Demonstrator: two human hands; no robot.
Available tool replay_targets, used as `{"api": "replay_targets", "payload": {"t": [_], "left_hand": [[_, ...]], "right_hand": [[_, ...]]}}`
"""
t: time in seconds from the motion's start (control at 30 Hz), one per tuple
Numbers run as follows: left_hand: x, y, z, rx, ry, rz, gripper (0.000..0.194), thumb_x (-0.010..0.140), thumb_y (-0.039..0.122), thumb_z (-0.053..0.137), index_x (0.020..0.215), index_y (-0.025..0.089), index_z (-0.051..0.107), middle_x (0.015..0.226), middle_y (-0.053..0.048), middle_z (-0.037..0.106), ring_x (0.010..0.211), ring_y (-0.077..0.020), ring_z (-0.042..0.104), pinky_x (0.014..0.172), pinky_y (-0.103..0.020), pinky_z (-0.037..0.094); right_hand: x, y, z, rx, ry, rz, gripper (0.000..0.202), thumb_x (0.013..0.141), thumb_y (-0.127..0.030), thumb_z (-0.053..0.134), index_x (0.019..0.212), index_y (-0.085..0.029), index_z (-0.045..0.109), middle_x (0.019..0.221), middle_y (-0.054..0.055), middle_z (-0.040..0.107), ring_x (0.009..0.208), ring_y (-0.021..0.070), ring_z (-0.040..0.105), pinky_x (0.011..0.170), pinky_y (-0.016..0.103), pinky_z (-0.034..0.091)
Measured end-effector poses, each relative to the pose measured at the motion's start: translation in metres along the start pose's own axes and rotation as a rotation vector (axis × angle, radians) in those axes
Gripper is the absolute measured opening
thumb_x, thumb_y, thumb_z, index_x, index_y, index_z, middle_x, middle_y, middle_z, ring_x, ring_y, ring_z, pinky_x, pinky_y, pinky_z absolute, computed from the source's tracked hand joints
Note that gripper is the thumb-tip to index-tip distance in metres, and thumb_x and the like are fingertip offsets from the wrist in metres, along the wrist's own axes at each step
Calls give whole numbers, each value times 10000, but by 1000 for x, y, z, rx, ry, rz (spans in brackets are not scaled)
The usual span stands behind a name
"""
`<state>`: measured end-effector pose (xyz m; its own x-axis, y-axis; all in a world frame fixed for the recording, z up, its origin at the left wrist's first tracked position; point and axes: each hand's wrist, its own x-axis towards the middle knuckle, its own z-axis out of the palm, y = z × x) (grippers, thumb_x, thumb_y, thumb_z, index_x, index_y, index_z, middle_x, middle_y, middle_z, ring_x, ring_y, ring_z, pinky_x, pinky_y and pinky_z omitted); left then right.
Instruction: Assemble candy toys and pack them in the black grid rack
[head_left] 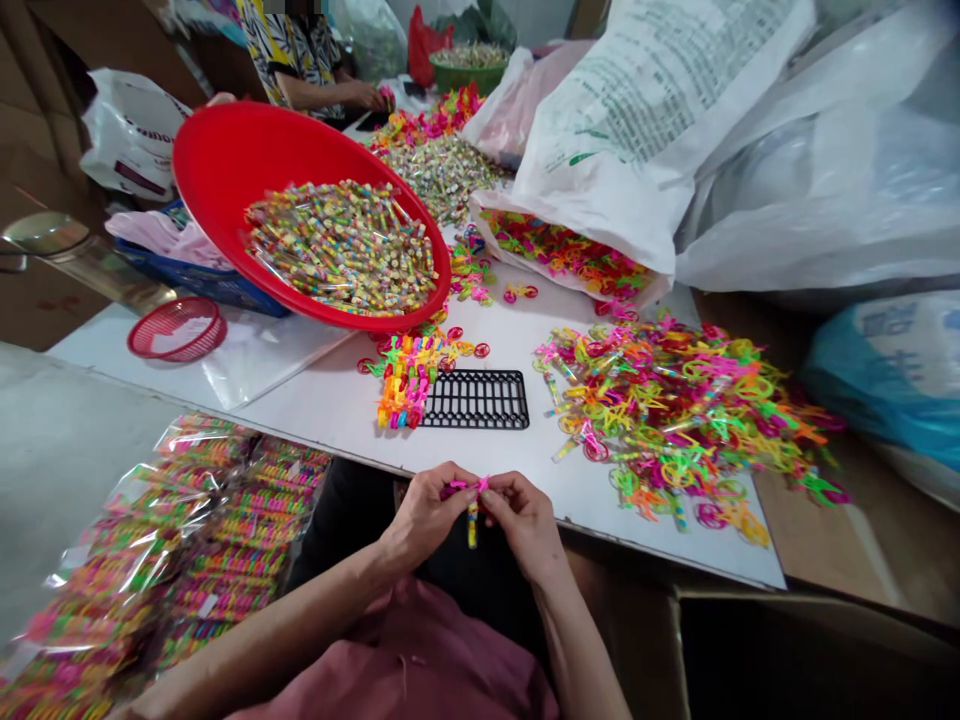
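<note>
In front of my body, just off the table's near edge, a small clear tube with yellow and multicoloured filling hangs below a pink plastic toy piece. My left hand pinches the pink piece from the left, fingers closed. From the other side, my right hand is closed on the same piece, thumb and forefinger together. Beyond both hands lies a black slotted rack. Its left end is covered by a row of bright toy pieces with tubes. Parts of the held piece are hidden behind my fingertips.
A tilted red basin holds many filled tubes. Loose coloured toy pieces are heaped on the right, below an open white sack. Packed bags lie lower left. A small red basket and another person's arm are visible.
</note>
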<state>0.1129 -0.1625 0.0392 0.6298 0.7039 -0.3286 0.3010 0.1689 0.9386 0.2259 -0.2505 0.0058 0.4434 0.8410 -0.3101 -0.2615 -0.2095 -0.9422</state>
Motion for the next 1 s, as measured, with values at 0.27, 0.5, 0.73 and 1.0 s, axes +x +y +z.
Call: {"api": "replay_targets", "payload": {"t": [0.27, 0.5, 0.73, 1.0], "left_hand": [[-2, -1, -9, 56, -146, 101, 115, 773, 240, 579, 754, 159, 659, 721, -36, 630, 694, -148, 578, 687, -256, 430], [20, 10, 1, -138, -92, 81, 261, 727, 245, 637, 963, 136, 614, 875, -89, 657, 808, -185, 600, 729, -290, 461], [1, 32, -45, 262, 50, 261, 193, 770, 176, 562, 951, 168, 630, 833, -50, 655, 763, -152, 601, 733, -261, 461], [8, 44, -118, 730, 435, 601, 218, 850, 194, 479, 1031, 199, 601, 970, -54, 588, 922, -175, 545, 826, -299, 422]], "right_hand": [[-4, -6, -4, 242, -164, 126, 306, 698, -442, 676, 740, -153, 588, 567, -28, 527, 453, 69, 409, 438, 199, 329], [10, -53, -25, -126, 16, -115, 282, 744, -451, 612, 728, -169, 599, 560, -11, 558, 474, 106, 482, 456, 230, 417], [37, -122, -86, -883, 906, -673, 332, 765, -407, 590, 960, -145, 642, 944, 148, 593, 878, 275, 558, 725, 414, 464], [74, -40, 58, -906, 116, -667, 118, 803, -213, 544, 898, -190, 609, 876, 82, 612, 834, 222, 574, 743, 364, 473]]}}
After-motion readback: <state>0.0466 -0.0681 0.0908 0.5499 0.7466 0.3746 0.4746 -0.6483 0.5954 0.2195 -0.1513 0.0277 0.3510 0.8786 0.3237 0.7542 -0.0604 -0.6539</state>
